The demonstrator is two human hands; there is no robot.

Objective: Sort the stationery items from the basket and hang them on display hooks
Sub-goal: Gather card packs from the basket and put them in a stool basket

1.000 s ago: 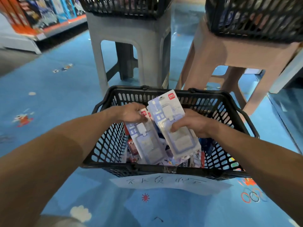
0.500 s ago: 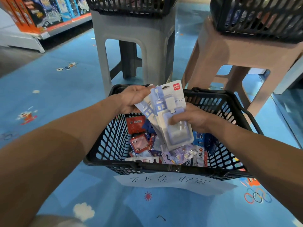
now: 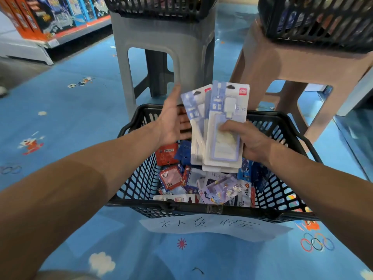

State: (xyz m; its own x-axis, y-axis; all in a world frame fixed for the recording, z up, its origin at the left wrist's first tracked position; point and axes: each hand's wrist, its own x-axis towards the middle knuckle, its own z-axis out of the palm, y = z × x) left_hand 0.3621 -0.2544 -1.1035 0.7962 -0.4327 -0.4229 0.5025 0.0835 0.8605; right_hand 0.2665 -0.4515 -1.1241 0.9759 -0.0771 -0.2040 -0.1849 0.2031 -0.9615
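Note:
A black plastic basket (image 3: 286,214) stands on the blue floor, with several packaged stationery items (image 3: 193,180) loose inside it. My right hand (image 3: 250,141) grips a stack of white and lilac blister packs (image 3: 224,126) and holds them upright above the basket. My left hand (image 3: 173,122) is beside the stack on its left, palm open and fingers straight; its fingertips are hidden behind the packs, so I cannot tell whether they touch. No display hooks are in view.
A grey stool (image 3: 161,49) and a brown stool (image 3: 302,63) stand just behind the basket, each with a black basket (image 3: 323,19) on top. A paper label (image 3: 214,227) is taped to the basket's near rim. Shelves of boxed goods (image 3: 40,19) run along the far left.
The two packs have been brought together into one stack in my right hand and lifted higher above the basket. My left hand has let go of its pack and opened.

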